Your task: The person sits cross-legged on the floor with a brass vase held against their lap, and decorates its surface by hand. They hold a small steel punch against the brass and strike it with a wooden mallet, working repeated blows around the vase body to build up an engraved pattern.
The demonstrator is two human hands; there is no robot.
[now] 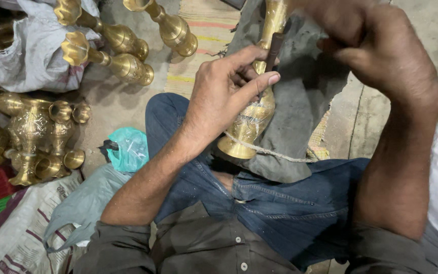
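Two bare hands work over one brass vase (252, 119) that lies on a grey cloth (305, 86) across the person's lap, its round foot toward the body and its neck pointing away. The left hand (226, 91) rests on the vase's belly, and its grip is closed: thumb and fingers pinch a thin dark tool (273, 48) whose lower end meets the vase near the neck. The right hand (381, 48) is raised above the cloth at the upper right, fingers curled together; whether it clamps anything I cannot tell, since the view shows only its back. A pale cord (275, 152) runs across the foot of the vase and over the cloth's lower edge.

On the floor to the person's left, three brass vases (122, 48) lie near a striped mat (204, 30), partly on a grey sack (26, 61). Nearer the left edge of the floor stands a cluster of more brass vessels (31, 132). A crumpled teal bag (129, 148) lies just beside the left knee.
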